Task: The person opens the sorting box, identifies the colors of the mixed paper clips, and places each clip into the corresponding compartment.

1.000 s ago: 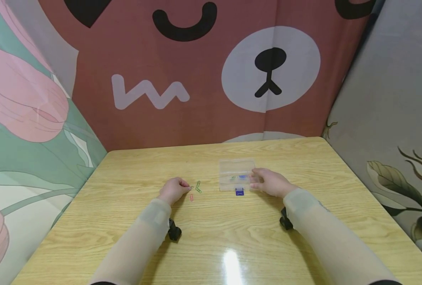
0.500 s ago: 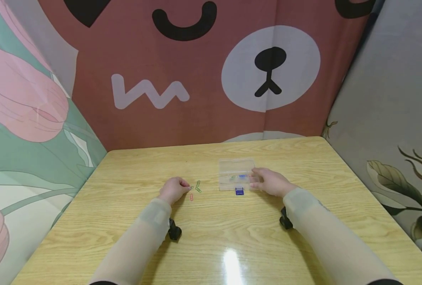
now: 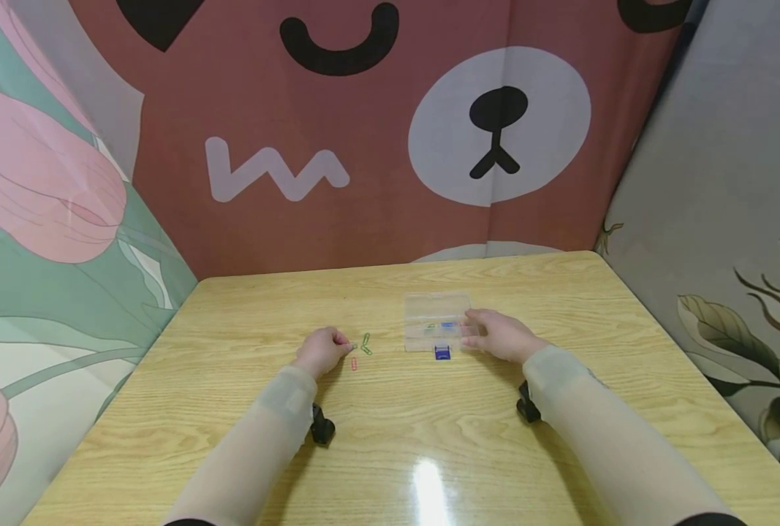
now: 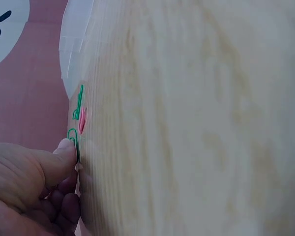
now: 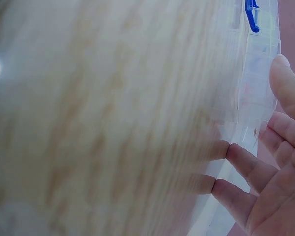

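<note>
Near the middle of the table, my left hand [image 3: 322,351] pinches a green paper clip [image 4: 73,135] between thumb and forefinger, close to the tabletop. Just beyond its fingertips lie two green paper clips [image 3: 366,340] and a pink paper clip [image 3: 354,364]. To the right stands a clear plastic box [image 3: 419,343] with its lid [image 3: 437,303] raised. Green and blue bits show inside, too small to tell apart. A blue latch [image 3: 442,353] hangs at its front. My right hand [image 3: 501,336] rests at the box's right end, fingers loosely extended, fingertips on the table.
The wood-grain table [image 3: 390,424] meets a printed brown cloth [image 3: 337,234] at its back edge. Patterned cloths also hang at left and right. Black wrist mounts [image 3: 322,427] sit beneath both forearms.
</note>
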### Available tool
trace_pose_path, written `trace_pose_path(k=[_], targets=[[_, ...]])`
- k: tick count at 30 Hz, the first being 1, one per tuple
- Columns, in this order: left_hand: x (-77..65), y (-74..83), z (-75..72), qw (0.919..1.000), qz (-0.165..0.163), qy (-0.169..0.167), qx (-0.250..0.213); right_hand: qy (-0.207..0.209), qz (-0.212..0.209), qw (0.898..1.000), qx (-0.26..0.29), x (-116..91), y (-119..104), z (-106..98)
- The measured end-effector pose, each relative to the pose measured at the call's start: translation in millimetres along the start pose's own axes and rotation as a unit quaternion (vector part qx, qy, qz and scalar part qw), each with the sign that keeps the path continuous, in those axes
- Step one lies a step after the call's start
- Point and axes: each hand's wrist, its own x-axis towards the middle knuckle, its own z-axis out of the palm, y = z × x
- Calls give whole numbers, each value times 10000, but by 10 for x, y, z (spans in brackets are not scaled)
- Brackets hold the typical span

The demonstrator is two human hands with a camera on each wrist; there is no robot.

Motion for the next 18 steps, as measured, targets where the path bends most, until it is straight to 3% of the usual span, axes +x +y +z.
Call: trace_pose_path(k=[11,18], targets=[[50,29,-12,9988,-69,82,-469,18,-50,10000,-43,2,-5,-7],[91,204,0,9965,384,190,-719,-4,-11,10000,50,9,6,4]])
